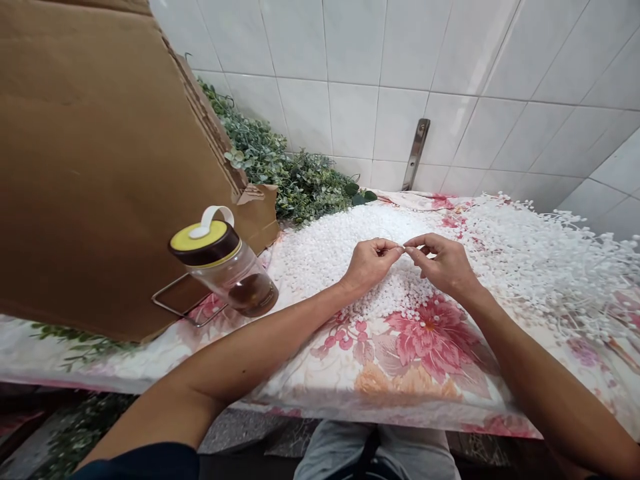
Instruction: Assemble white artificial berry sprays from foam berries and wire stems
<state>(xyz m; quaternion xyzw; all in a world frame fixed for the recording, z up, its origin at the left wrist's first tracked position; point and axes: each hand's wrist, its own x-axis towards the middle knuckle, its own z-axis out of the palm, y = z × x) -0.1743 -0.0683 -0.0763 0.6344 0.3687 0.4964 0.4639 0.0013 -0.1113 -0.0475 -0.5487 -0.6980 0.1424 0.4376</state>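
Observation:
My left hand (373, 265) and my right hand (443, 263) meet fingertip to fingertip over a heap of small white beads or berries (320, 253). Both are closed in a pinch. Whatever lies between the fingertips is too small to make out. Right of my right hand spreads a pile of white plastic stems with berry-like tips (540, 260). Beneath everything is a tablecloth (400, 373) printed with pink and orange flowers.
A clear bottle (245, 283) with a yellow and brown lid holds dark liquid, left of my left forearm. Behind it stands a large cardboard box (100, 167). Artificial greenery (310, 183) lies along the tiled wall (350, 120), where a metal strip (417, 153) leans.

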